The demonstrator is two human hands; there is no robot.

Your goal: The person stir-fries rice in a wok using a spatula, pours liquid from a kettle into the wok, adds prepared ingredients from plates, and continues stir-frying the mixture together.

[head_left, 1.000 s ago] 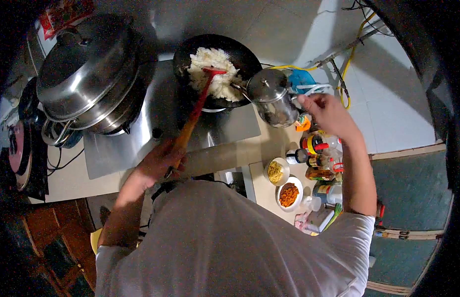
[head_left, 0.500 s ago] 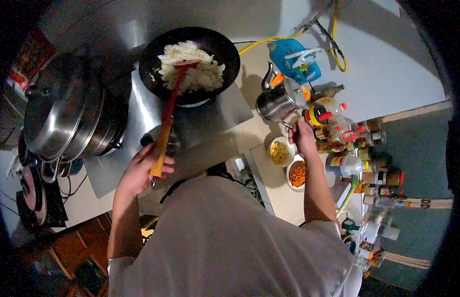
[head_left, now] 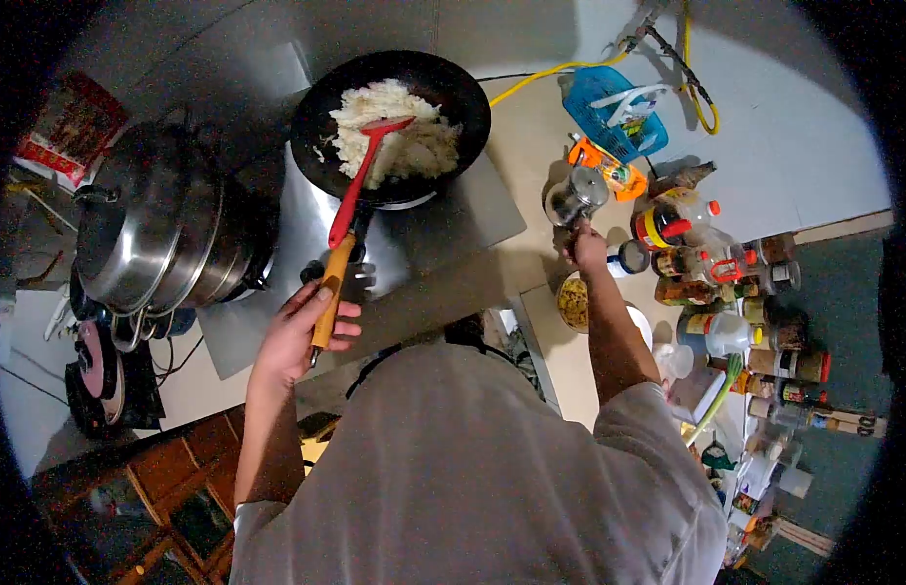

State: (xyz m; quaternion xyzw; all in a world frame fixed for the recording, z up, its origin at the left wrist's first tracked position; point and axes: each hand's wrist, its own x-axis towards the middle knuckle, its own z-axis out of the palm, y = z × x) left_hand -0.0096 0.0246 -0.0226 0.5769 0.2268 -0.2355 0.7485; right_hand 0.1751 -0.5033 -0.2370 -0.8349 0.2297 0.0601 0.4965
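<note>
A black wok (head_left: 311, 146) on the stove holds white rice (head_left: 375, 107). A red spatula (head_left: 353, 190) rests with its head on the rice and its shaft along the wok's wooden handle (head_left: 334, 292). My left hand (head_left: 302, 331) is at that handle, thumb beside it and fingers stretched out behind it, not wrapped round. On the right, my right hand (head_left: 586, 246) is closed on the handle of a small lidded metal pot (head_left: 576, 198), which is at the counter. A bowl of yellow food (head_left: 574, 300) sits just below, partly hidden by my right forearm.
Stacked steel steamer pots (head_left: 146, 234) stand left of the wok. A blue basket (head_left: 609, 97) and an orange packet (head_left: 614, 174) are at the back right. Several bottles, such as a dark one (head_left: 657, 227), line the right side. A yellow hose (head_left: 531, 83) runs behind.
The metal pot has lowered toward the counter in my right hand, and its spout no longer shows. My left hand stays by the wok handle. The whole view has shifted slightly.
</note>
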